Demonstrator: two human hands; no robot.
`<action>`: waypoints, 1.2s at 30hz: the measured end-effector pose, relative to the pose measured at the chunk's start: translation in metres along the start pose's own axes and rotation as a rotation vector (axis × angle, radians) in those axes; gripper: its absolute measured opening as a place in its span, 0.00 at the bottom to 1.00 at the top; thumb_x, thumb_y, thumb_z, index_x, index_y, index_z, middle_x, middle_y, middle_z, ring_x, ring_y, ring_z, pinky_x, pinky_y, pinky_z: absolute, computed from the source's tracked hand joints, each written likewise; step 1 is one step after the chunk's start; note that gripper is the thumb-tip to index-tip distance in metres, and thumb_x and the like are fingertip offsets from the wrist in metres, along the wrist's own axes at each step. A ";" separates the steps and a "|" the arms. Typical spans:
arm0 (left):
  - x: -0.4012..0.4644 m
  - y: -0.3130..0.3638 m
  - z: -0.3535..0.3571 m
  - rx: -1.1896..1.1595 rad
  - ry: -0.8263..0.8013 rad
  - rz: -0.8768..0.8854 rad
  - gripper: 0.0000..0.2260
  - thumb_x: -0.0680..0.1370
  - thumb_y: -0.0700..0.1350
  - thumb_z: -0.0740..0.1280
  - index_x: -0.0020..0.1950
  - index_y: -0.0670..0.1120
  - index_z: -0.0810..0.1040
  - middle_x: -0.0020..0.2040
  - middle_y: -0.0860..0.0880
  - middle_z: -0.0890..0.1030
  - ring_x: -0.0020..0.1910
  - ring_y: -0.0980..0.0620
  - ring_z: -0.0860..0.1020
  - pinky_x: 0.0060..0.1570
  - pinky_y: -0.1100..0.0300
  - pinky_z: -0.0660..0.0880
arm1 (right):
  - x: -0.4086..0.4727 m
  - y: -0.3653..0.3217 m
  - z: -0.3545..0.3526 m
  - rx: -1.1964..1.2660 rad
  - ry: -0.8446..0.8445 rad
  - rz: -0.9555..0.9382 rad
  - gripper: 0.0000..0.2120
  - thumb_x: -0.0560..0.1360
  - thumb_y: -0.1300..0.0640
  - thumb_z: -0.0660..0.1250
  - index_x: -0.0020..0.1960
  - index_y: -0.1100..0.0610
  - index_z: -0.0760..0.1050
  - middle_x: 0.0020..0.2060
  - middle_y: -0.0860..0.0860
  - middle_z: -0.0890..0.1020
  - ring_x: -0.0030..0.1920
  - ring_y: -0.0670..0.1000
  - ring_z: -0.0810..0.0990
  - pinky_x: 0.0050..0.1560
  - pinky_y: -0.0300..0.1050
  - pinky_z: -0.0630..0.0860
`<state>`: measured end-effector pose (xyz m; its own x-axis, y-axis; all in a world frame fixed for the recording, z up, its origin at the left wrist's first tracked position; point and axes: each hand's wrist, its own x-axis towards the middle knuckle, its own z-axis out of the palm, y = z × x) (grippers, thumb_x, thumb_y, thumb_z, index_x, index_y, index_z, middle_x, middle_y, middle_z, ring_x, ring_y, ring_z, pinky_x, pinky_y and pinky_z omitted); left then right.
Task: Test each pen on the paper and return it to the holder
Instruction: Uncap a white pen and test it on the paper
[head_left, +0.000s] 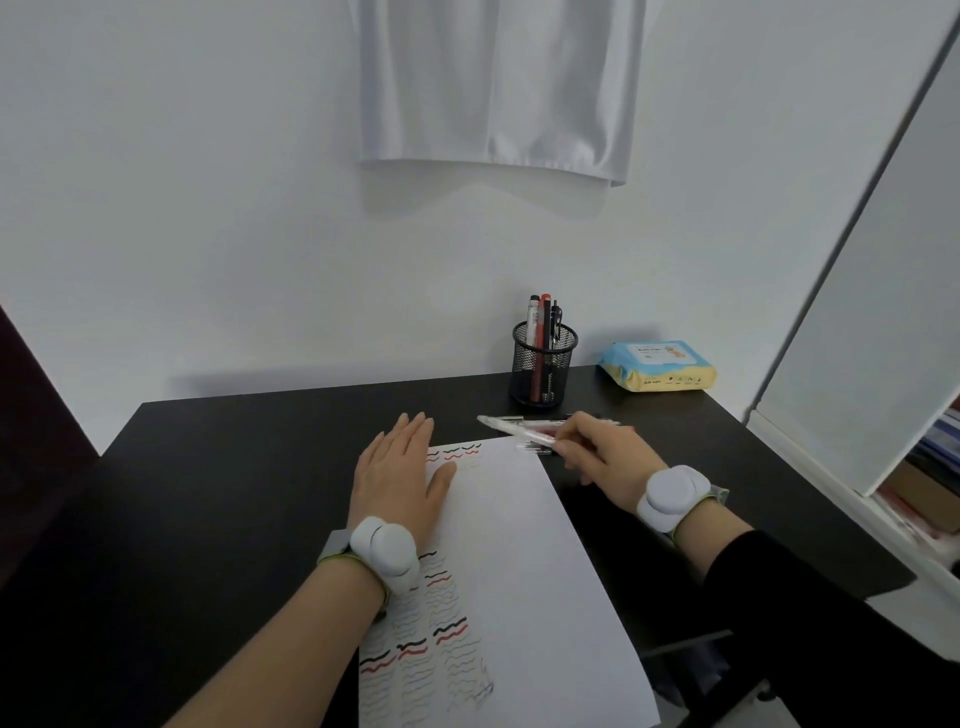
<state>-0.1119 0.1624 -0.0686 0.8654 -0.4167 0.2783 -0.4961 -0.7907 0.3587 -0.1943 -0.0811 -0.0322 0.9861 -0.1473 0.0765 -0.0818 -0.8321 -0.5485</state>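
one paper (509, 545) sheet, flat on black table (234, 467), wavy ink rows. left hand (397, 480) flat on its edge, fingers straight, together. right hand (605, 449) pinches one clear pen (511, 428) beside paper's top corner. mesh cylinder holder (544, 364): about four pens. one soft wipes pack (657, 366).

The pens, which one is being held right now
The clear white pen in the right hand, pointing left just past the paper's top edge. The others either stand in the mesh holder or lie on the desk behind that hand.
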 end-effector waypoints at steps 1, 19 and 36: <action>-0.001 0.000 -0.002 -0.036 0.016 0.004 0.28 0.81 0.57 0.56 0.78 0.52 0.52 0.78 0.54 0.55 0.77 0.54 0.52 0.74 0.58 0.47 | 0.001 -0.005 0.004 0.000 -0.014 -0.013 0.05 0.81 0.51 0.61 0.53 0.51 0.73 0.40 0.46 0.80 0.36 0.43 0.79 0.42 0.36 0.76; -0.006 -0.004 0.003 -0.227 0.208 0.155 0.12 0.77 0.52 0.67 0.58 0.50 0.82 0.48 0.52 0.82 0.46 0.53 0.76 0.51 0.58 0.74 | 0.015 -0.060 0.040 1.217 0.200 0.264 0.07 0.77 0.57 0.69 0.46 0.61 0.76 0.32 0.54 0.78 0.28 0.49 0.72 0.34 0.43 0.74; -0.009 0.000 -0.002 -0.366 -0.092 0.173 0.22 0.73 0.51 0.70 0.67 0.58 0.72 0.51 0.61 0.74 0.51 0.61 0.71 0.54 0.66 0.71 | 0.030 -0.070 0.051 1.055 0.586 0.217 0.18 0.79 0.66 0.63 0.66 0.55 0.65 0.45 0.56 0.82 0.35 0.47 0.85 0.36 0.41 0.82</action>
<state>-0.1202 0.1670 -0.0693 0.7613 -0.5812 0.2874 -0.6129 -0.5007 0.6112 -0.1515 -0.0001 -0.0336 0.7304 -0.6735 0.1132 0.1894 0.0405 -0.9811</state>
